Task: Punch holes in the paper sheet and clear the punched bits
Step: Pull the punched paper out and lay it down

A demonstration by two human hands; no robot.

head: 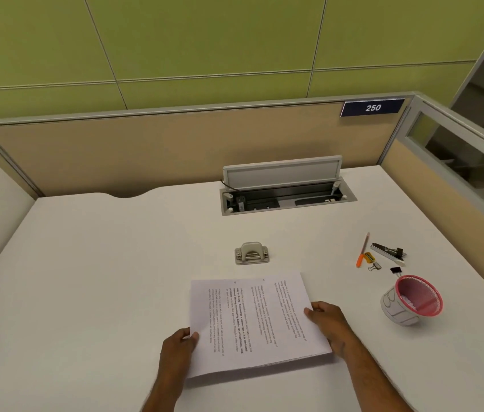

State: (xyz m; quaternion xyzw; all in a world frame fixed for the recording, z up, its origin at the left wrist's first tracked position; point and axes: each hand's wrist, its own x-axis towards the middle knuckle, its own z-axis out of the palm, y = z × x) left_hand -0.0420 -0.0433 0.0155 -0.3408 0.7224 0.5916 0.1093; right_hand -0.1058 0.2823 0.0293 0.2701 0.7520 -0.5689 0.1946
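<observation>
The paper sheet, light and floppy, lies on the desk just in front of the hole punch, pinched at its side edges by the left hand and right hand, probably the steadiest grip.

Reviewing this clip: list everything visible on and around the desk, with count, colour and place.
Printed paper sheets: one stack, white, near desk edge, held at both sides.
Metal hole punch: one, grey, beyond the paper.
Mesh cup: one, pink-rimmed, right of paper.
Pen: one, orange-tipped, far right.
Pencil sharpener: one, yellow, beside pen.
Stapler: one, black and silver, far right.
Binder clips: two, black, near cup.
Cable hatch: one, grey, open, desk rear.
Number plate: one, navy, partition.
Left hand: grips paper.
Right hand: grips paper.
</observation>
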